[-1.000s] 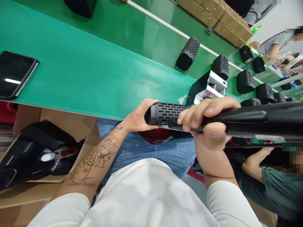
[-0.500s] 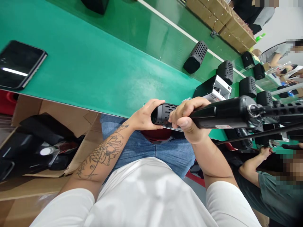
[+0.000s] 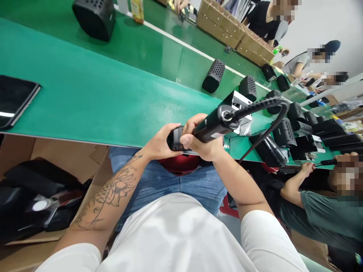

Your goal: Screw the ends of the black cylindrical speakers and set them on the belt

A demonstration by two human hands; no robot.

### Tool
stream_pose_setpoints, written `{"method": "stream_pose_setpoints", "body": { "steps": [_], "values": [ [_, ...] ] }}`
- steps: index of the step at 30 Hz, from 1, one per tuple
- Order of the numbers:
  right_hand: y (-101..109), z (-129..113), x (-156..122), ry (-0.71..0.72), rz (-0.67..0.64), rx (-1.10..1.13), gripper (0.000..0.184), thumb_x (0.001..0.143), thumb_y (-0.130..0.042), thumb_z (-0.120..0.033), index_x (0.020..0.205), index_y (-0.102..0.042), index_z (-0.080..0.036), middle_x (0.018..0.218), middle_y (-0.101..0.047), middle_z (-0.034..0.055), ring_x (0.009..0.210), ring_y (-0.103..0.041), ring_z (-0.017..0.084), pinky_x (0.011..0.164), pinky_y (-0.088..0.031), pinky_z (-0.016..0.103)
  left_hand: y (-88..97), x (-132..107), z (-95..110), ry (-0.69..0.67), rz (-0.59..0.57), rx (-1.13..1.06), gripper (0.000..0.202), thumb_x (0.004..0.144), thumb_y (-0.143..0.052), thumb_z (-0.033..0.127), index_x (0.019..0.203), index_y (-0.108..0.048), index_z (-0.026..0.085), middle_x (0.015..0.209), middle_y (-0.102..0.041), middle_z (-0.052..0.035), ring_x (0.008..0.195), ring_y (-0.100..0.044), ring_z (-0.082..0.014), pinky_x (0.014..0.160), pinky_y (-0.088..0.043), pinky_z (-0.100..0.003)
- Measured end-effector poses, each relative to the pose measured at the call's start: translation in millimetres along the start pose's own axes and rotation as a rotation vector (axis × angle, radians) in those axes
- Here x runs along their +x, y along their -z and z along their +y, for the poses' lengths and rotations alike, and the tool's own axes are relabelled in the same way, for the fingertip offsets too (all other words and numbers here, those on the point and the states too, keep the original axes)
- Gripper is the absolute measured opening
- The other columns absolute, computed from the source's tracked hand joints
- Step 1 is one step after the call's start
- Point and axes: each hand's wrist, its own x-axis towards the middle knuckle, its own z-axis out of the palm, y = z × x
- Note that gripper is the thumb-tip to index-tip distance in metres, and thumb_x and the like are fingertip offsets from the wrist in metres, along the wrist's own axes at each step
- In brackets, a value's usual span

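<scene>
My left hand (image 3: 161, 142) is wrapped around the end of a black perforated housing (image 3: 177, 139) at the near edge of the green table. In my right hand (image 3: 204, 145) is a black corded electric screwdriver (image 3: 212, 126), its rear end and cable tilted up toward the camera. The right hand is over the housing and covers most of it. Its fist hides the screwdriver's tip, so I cannot tell whether the tip touches the housing. Just beyond the right hand stands a black-and-silver box (image 3: 241, 100).
A phone (image 3: 18, 100) lies on the table (image 3: 113, 98) at the left. Several black perforated housings (image 3: 214, 75) stand along the back and right. A carton of black parts (image 3: 42, 196) is below left. At the right, a co-worker's arm (image 3: 297, 181) reaches to the table.
My right hand has brought the screwdriver left and in over the housing, its back end now pointing more upward. The left hand keeps its grip. The camera view has shifted.
</scene>
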Motion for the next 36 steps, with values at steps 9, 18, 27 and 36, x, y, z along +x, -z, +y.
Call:
{"method": "stream_pose_setpoints", "body": {
  "steps": [9, 18, 27, 36],
  "values": [
    [126.6, -45.3, 0.9, 0.278, 0.516, -0.131, 0.052, 0.098, -0.106, -0.069, 0.094, -0.075, -0.028, 0.059, -0.063, -0.0115, 0.041, -0.06, 0.013, 0.049, -0.061, 0.028, -69.4, -91.1, 93.4, 0.032, 0.385, 0.441, 0.118, 0.097, -0.107, 0.068, 0.188, -0.042, 0.03, 0.182, -0.06, -0.0333, 0.157, -0.078, -0.0554, 0.122, -0.075, -0.075],
    [232.5, 43.0, 0.0, 0.184, 0.841, -0.306, 0.067, 0.085, -0.108, -0.08, 0.088, -0.065, -0.029, 0.056, -0.061, -0.0108, 0.041, -0.061, 0.015, 0.048, -0.058, 0.03, 36.6, 49.0, 53.6, -0.116, -0.256, 0.385, 0.086, 0.098, -0.076, 0.01, 0.181, -0.069, 0.028, 0.193, -0.066, -0.0221, 0.161, -0.081, -0.0429, 0.137, -0.068, -0.065],
    [219.6, 25.7, -21.6, 0.183, 0.755, -0.222, 0.064, 0.086, -0.111, -0.076, 0.09, -0.07, -0.028, 0.059, -0.064, -0.0102, 0.042, -0.061, 0.014, 0.051, -0.066, 0.032, -5.8, 159.3, 89.4, -0.477, -0.832, 0.245, 0.079, 0.067, -0.085, -0.005, 0.126, -0.092, 0.046, 0.164, -0.09, 0.003, 0.178, -0.07, -0.0386, 0.158, -0.046, -0.072],
    [182.7, -60.8, -64.0, 0.46, 0.619, -0.062, 0.032, 0.097, -0.109, -0.057, 0.098, -0.086, -0.034, 0.058, -0.062, -0.0103, 0.034, -0.05, 0.015, 0.043, -0.065, 0.034, 5.3, 89.3, 84.1, -0.173, -0.461, 0.721, 0.077, 0.089, -0.099, 0.052, 0.157, -0.079, 0.019, 0.125, -0.079, -0.0239, 0.113, -0.076, -0.0478, 0.108, -0.062, -0.066]
  ]
}}
